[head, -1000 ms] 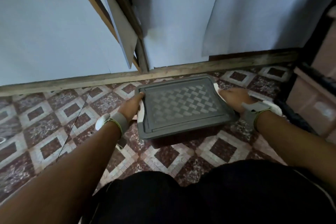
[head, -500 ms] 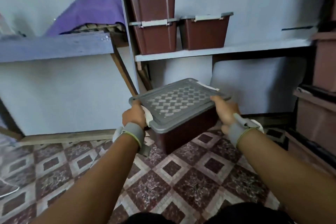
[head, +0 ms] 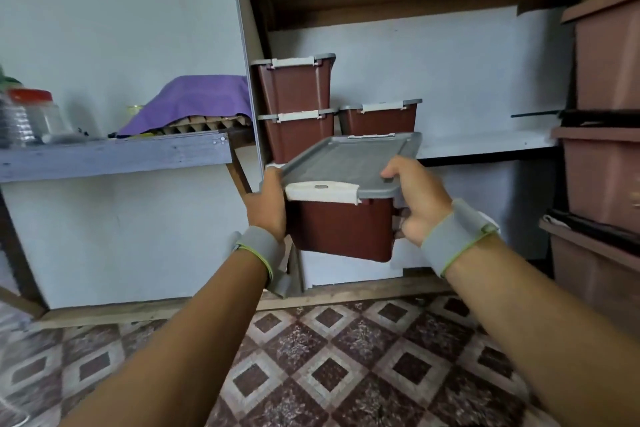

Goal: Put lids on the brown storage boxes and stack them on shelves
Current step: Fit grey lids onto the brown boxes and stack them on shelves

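The white shelf [head: 485,148] carries three lidded brown boxes [head: 298,139] at its left end: two stacked and one just beside them. In front of the shelf, about level with its edge, I hold a fourth brown box [head: 343,230] in the air with its grey lid [head: 349,163] on. My left hand [head: 268,206] grips its left side. My right hand [head: 417,206] grips its right side, thumb over the lid's rim.

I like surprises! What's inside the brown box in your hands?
Only its grey lid and white latch show on the brown box. The lid covers the inside, so its contents cannot be seen.
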